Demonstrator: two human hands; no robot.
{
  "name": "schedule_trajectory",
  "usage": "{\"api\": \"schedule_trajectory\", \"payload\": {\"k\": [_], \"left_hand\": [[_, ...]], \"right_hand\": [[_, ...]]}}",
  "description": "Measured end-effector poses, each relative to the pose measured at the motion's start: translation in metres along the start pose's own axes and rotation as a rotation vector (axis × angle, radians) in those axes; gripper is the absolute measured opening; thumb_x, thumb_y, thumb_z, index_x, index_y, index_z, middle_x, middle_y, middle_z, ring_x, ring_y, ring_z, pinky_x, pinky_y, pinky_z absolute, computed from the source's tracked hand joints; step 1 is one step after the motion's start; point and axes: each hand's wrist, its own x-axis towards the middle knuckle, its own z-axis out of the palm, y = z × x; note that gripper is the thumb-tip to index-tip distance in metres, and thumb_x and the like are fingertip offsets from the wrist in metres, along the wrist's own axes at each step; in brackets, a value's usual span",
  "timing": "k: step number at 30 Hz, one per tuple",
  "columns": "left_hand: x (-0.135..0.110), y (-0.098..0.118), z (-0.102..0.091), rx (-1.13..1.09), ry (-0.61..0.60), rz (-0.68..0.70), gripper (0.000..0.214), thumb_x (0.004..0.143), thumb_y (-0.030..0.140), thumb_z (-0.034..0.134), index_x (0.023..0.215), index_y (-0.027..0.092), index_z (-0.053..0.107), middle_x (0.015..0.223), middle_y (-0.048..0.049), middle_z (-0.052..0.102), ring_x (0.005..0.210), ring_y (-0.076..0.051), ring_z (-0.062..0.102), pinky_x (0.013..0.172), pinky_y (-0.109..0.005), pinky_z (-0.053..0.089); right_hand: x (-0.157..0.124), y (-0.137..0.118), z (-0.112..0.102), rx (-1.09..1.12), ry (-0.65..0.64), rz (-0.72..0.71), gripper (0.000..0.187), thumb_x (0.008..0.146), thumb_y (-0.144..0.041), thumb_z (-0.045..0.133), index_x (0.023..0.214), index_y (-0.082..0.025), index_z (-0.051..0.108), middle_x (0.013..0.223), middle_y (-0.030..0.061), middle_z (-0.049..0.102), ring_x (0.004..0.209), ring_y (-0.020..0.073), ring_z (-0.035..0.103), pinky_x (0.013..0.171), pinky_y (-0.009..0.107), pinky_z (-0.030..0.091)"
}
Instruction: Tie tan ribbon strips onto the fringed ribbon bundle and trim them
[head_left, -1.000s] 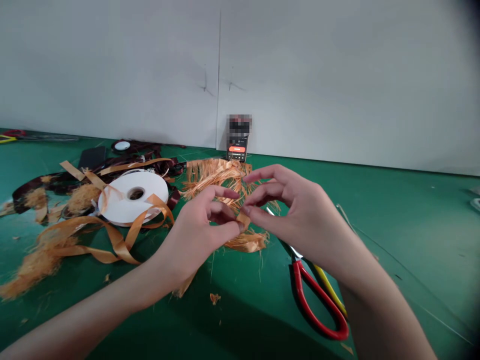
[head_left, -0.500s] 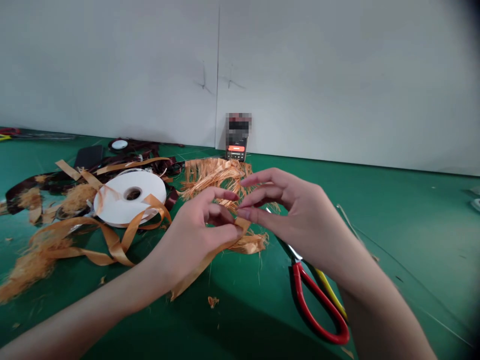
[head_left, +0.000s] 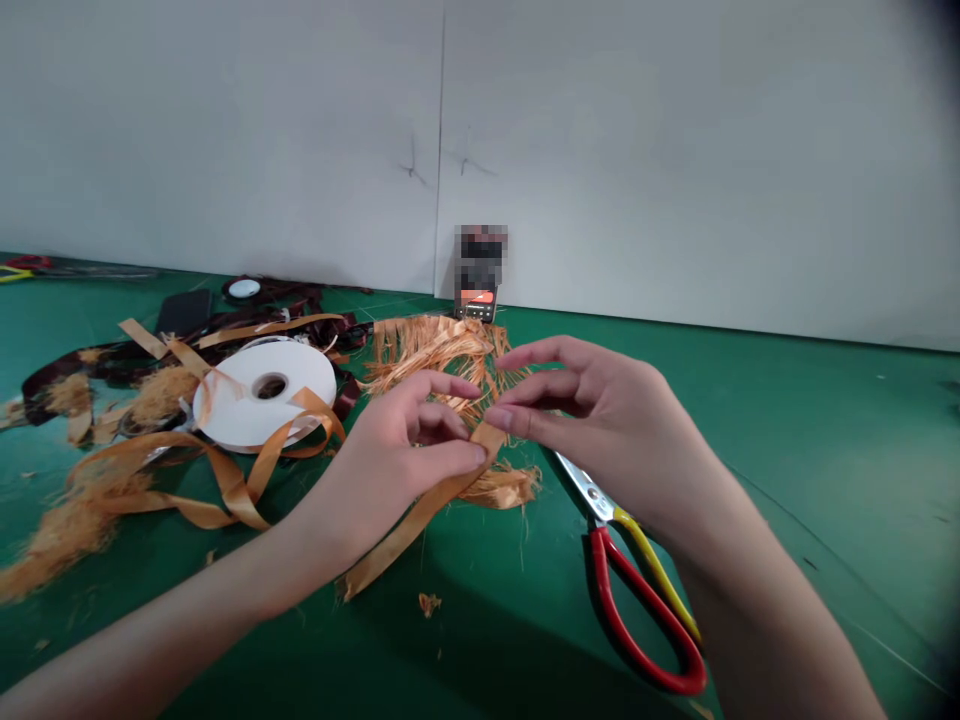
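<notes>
Between both hands runs a strip of orange-gold ribbon [head_left: 409, 530], its near end hanging down to the left over the green table. My left hand [head_left: 397, 450] pinches the ribbon between thumb and fingers. At the strip's upper end, my right hand [head_left: 592, 405] grips it with thumb and fingertips. Behind the hands lies a frayed, fringed piece of ribbon [head_left: 420, 345], and another frayed ribbon piece [head_left: 510, 487] sits just below the fingers. Scissors [head_left: 600, 505] with one red and one yellow handle rest under my right hand and forearm, their blade tips hidden.
To the left, a white spool [head_left: 232, 395] lies flat amid looped orange ribbon [head_left: 232, 480] and dark ribbon [head_left: 45, 375]. A phone [head_left: 480, 275] leans against the pale wall [head_left: 675, 150]. A dark flat object [head_left: 184, 312] lies behind the spool. Scraps and threads dot the green table [head_left: 480, 630].
My right hand has shifted slightly right, drawing a little away from my left hand, so more ribbon shows between them. The whole view has moved slightly.
</notes>
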Motion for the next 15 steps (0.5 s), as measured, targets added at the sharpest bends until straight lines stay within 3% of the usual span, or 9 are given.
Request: {"api": "schedule_trajectory", "payload": {"k": [11,15], "left_hand": [[-0.0010,0.0000,0.0002,0.024,0.023,0.017,0.029,0.070,0.021,0.075,0.095,0.021,0.062,0.065,0.0049,0.061,0.062,-0.012,0.056,0.061,-0.024,0.046],[-0.0018,-0.0015,0.0016,0.061,-0.009,0.043,0.018,0.075,0.025,0.073,0.091,0.022,0.065,0.071,0.0039,0.065,0.068,-0.012,0.060,0.064,-0.022,0.047]], "right_hand": [[0.0011,0.0025,-0.0034,0.117,0.122,0.001,0.031,0.065,-0.019,0.083,0.088,-0.020,0.062,0.062,-0.0037,0.072,0.063,0.0136,0.068,0.063,0.027,0.054],[-0.0002,0.0008,-0.0031,0.133,0.092,0.024,0.032,0.065,-0.020,0.083,0.088,-0.019,0.062,0.062,-0.0034,0.072,0.062,0.0125,0.067,0.063,0.026,0.053]]}}
